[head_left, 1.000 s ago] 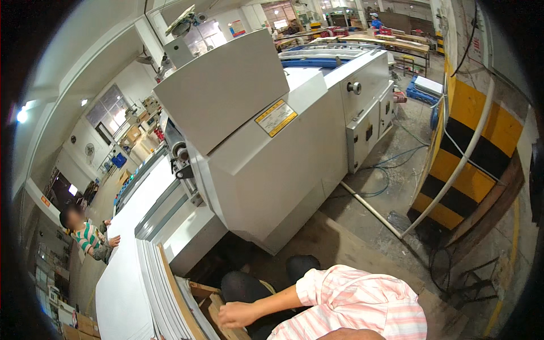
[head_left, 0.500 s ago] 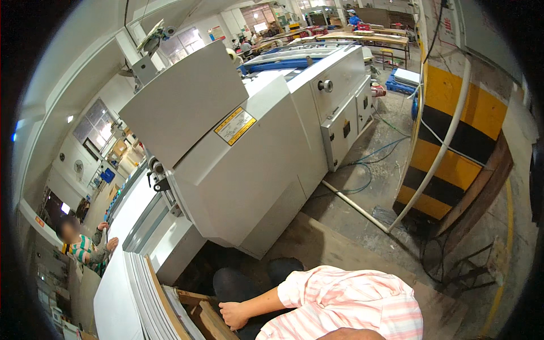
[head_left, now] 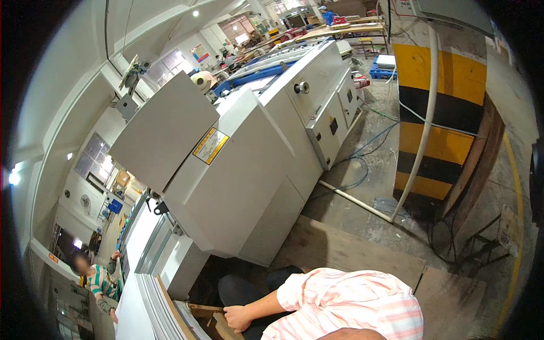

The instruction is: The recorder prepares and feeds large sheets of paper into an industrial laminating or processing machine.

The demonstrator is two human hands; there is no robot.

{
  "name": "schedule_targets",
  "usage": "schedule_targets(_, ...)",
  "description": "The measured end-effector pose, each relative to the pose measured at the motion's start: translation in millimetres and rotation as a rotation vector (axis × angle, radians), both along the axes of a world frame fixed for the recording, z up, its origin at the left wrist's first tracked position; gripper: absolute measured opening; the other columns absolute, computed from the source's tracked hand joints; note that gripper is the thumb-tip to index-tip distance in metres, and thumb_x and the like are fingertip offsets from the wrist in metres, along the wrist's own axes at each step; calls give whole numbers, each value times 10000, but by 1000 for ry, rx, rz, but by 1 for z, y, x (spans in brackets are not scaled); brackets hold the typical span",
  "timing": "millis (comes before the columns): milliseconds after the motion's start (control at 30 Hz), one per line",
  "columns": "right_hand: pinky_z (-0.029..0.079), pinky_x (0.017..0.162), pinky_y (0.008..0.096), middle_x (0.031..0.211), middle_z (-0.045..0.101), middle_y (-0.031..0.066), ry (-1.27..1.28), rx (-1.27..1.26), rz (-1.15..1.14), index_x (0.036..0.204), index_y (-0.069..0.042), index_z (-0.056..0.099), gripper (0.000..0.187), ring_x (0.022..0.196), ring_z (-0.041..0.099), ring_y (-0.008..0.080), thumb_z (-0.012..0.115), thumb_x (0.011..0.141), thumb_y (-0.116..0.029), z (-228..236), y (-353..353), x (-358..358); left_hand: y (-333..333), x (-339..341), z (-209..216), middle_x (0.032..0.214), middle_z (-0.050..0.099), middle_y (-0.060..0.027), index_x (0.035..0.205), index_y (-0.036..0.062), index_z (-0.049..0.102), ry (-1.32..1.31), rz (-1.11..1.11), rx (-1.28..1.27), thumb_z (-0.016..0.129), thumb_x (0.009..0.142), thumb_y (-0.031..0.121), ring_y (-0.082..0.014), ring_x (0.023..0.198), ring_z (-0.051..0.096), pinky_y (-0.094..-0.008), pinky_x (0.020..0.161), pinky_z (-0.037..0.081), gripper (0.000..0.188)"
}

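My right hand (head_left: 238,318) rests low in the picture, its fingers curled, beside my dark trouser leg (head_left: 241,290) and a piece of brown wood (head_left: 222,327). Whether the fingers grip anything is hidden. A pink-and-white striped sleeve (head_left: 334,292) covers that arm above the forearm. My left hand is out of sight. Left of the wood stands a stack of white sheets (head_left: 152,309), with a brown board (head_left: 177,310) along its side. Ahead rises a large light-grey machine (head_left: 243,187) with a yellow-edged label (head_left: 211,145).
A co-worker in a striped top (head_left: 103,281) stands beyond the stack, at the far left. On the right are a yellow-and-black pillar (head_left: 436,102) and a pale pipe (head_left: 426,130). Blue hoses (head_left: 362,161) lie on the floor near the machine. A small stool-like frame (head_left: 493,238) stands at the right.
My view has turned slightly, so the machine and pillar sit further left. The co-worker appears lower and further right. My right hand stays by my leg, still curled.
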State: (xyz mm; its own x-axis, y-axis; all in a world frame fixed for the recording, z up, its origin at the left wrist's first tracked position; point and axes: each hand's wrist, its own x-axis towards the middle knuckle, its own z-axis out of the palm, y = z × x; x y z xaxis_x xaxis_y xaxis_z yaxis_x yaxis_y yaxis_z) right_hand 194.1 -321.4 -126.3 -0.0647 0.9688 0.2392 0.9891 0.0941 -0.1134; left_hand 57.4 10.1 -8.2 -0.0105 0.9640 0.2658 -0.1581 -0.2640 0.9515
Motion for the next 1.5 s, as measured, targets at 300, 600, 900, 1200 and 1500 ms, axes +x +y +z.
schedule_targets(300, 365, 796, 414, 815, 659, 141, -6, 41, -22, 773, 1, 680, 451, 811, 595, 273, 501, 814, -412, -1, -4, 0, 6, -10, 2, 875, 586, -173, 878, -111, 586, -3, 24, -10, 591, 839, 126, -250, 732, 558, -340, 577, 508, 241)
schedule_targets(600, 357, 774, 394, 794, 674, 61, -71, 60, -90, 770, -64, 692, 404, 777, 609, 230, 514, 810, -425, -1, -5, -3, 15, -42, -5, 860, 589, -176, 865, -113, 585, 7, 91, -39, 590, 833, 115, -254, 712, 554, -351, 565, 498, 231)
schedule_targets(900, 379, 761, 406, 751, 651, 124, -15, 134, -58, 717, -23, 675, 430, 778, 602, 263, 523, 793, -417, 0, -8, 0, 21, -44, -14, 846, 593, -180, 851, -115, 585, 20, 127, -77, 590, 826, 105, -258, 693, 551, -361, 553, 488, 221)
schedule_targets(1200, 369, 748, 396, 725, 646, 97, -33, 132, -60, 700, -34, 672, 422, 773, 592, 248, 514, 792, -414, 0, -8, 3, 29, -37, -8, 831, 596, -184, 837, -117, 585, 16, 157, -94, 590, 819, 94, -262, 673, 547, -372, 542, 478, 212)
schedule_targets(1500, 360, 742, 389, 693, 636, 86, -32, 185, -51, 663, -50, 672, 399, 752, 580, 244, 522, 773, -403, -2, -8, 3, 44, -37, -12, 817, 600, -187, 823, -119, 585, 28, 197, -130, 589, 813, 83, -266, 653, 543, -383, 530, 467, 203)
